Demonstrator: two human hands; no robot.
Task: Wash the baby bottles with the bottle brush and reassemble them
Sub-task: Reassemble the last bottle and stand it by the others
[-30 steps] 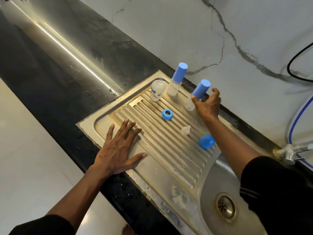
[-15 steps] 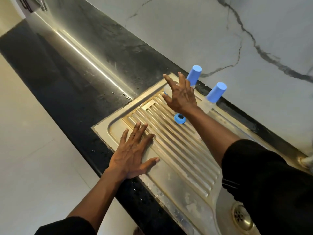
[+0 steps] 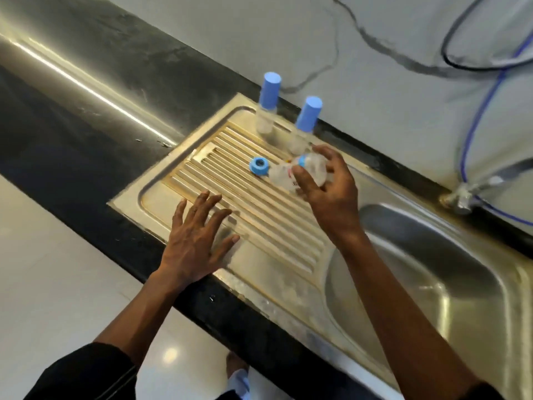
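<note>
Right hand (image 3: 331, 194) grasps a clear bottle (image 3: 284, 176) (blurred, perhaps uncapped); left hand (image 3: 196, 241) lies flat on steel drainboard (image 3: 274, 226) by marble wall (image 3: 202, 30).

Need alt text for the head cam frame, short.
Right hand grips a clear capless baby bottle above the steel drainboard, beside a blue screw ring. Left hand rests flat on the drainboard; two blue-capped bottles stand upright behind.

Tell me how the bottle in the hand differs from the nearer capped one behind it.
The held bottle lies tilted on its side, gripped by the right hand; the capped bottle stands upright on the drainboard. The held bottle has no tall blue cap, while the capped bottle wears one. Both have clear bodies.
</note>
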